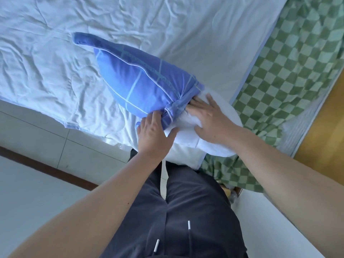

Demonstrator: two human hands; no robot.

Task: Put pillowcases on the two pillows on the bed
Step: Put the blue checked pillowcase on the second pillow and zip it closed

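Left hand (154,130) grips pillowcase (141,81) hem | right hand (210,116) flat on pillow (188,138), fingertips seemingly inside | long axis up-left.

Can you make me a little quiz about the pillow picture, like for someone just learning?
1. True or false: the blue pillowcase already covers the whole white pillow.
2. Which hand has its fingertips tucked into the pillowcase opening? A) left hand B) right hand
3. Fill in: the cloth at the right side of the bed has a green ____ pattern.

Key
1. False: the near end of the pillow sticks out bare.
2. B: the right hand lies on the pillow, fingertips inside the opening; the left hand holds the bunched hem.
3. Checked: that is the green checked blanket.
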